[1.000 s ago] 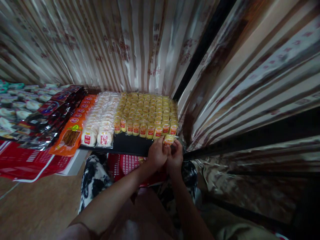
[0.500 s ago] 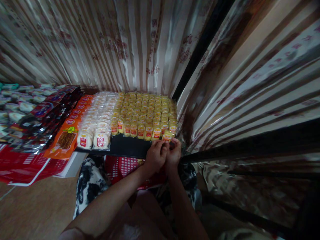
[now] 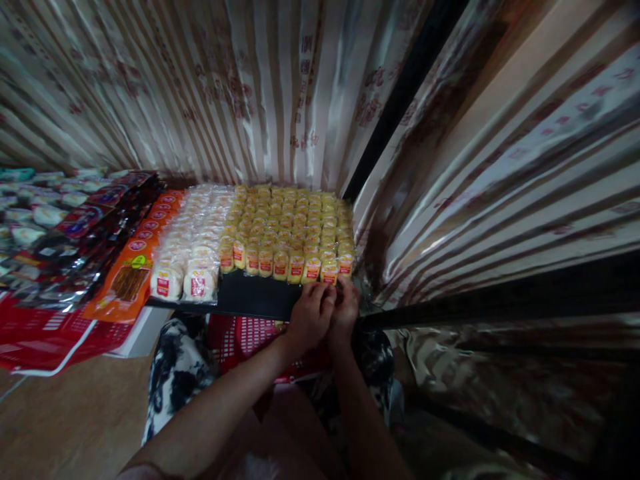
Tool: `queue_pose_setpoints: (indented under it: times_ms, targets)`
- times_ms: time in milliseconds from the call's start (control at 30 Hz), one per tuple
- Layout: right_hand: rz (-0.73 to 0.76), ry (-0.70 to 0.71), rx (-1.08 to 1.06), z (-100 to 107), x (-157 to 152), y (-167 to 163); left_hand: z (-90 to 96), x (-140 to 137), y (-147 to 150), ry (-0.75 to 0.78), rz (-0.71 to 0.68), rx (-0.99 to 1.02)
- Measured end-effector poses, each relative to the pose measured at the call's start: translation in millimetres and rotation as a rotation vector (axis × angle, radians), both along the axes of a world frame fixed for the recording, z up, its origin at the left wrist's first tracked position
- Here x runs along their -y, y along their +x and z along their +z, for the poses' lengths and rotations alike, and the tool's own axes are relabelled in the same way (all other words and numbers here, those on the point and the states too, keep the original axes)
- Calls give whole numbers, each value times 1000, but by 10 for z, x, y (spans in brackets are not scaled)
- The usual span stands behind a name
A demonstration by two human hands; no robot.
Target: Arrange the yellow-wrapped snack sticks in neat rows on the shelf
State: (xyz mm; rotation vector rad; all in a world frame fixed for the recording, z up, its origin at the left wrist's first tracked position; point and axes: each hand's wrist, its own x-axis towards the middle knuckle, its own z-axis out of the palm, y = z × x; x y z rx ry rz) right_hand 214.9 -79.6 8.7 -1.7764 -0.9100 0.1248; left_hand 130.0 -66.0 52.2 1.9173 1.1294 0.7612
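Hanging beyond my fingers (image 3: 316,292) and off to their right, pale pleated sheeting (image 3: 280,80) with reddish print is filling most of my view. A black post (image 3: 405,100) is slanting up against it, farther away than my fingers and to their right. Left of my fingertips, a black shelf (image 3: 255,293) is showing its bare front strip and carrying rows of packets. Closer to me than my fingers, my black-and-white trousers (image 3: 173,373) are spreading to either side. Just beyond my fingertips, a dense block of yellow packets (image 3: 285,220) is standing in columns. Far to their left, a red basket (image 3: 40,333) with a white handle is sitting below the goods; another red basket (image 3: 245,340) is resting between my knees, partly under my wrists. Also leftward, dark packets (image 3: 100,233), then an orange packet (image 3: 125,287), then two columns of white packets (image 3: 197,240) are lying side by side. My left hand (image 3: 310,312) and right hand (image 3: 343,312) are resting together, fingers bent, tips touching the lower edge of one yellow packet (image 3: 329,273), second from the right in the front row; whether they are pinching it, I cannot tell
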Motion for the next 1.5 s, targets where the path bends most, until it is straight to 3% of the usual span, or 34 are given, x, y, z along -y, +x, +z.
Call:
queue_pose_setpoints:
  times_ms: [500,633,833,1133,1500]
  targets:
    - [136,12,12,-9,73,25,-74,13,-27,226,-122,-37]
    - [37,26,60,25,84,-5,-122,-12,-34,273,-134,-89]
    - [18,29,144,107,58,25,-151,-48,-35,234,-130,-64]
    - [46,-39,211,-59,-48,104,-166,-72,-39,185,-101,-32]
    - [68,-21,166,-40,-55,87,-268,-70,-35,198,-51,-5]
